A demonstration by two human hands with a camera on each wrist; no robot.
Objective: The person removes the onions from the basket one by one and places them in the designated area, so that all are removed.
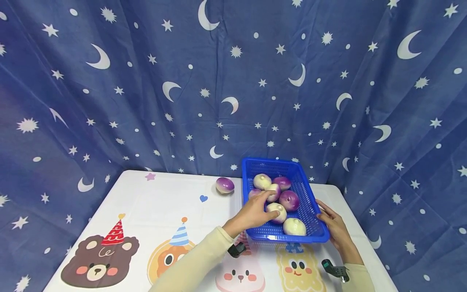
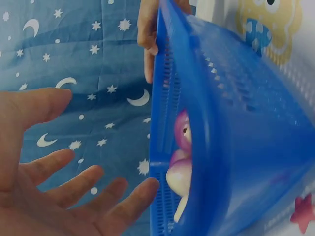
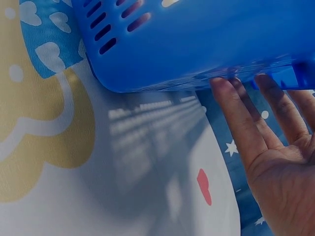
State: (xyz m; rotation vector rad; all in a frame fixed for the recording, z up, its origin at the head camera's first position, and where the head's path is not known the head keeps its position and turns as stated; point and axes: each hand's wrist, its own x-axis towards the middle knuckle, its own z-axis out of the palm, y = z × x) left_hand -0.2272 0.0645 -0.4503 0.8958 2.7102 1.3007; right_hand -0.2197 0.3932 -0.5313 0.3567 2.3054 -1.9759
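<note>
A blue perforated plastic basket (image 1: 316,226) holds several purple-and-white turnips (image 1: 289,200). My left hand (image 1: 254,213) reaches over the basket's left side, with its thumb and fingers spread above the turnips; in the left wrist view its palm shows nothing held. At the basket's right rim my right hand (image 1: 338,230) grips, thumb by the rim and fingers along the outer wall. The right wrist view shows those fingers (image 3: 238,115) against the basket's outside, with a slatted shadow on the cloth below. One more turnip (image 1: 224,185) lies outside, left of the basket.
A white tablecloth (image 1: 182,186) with cartoon prints covers the table, including a brown bear (image 1: 98,263) at the front left. Behind the table and at both sides hangs a dark blue curtain (image 1: 219,81) with moons and stars. Each wrist wears a small dark device (image 1: 237,250).
</note>
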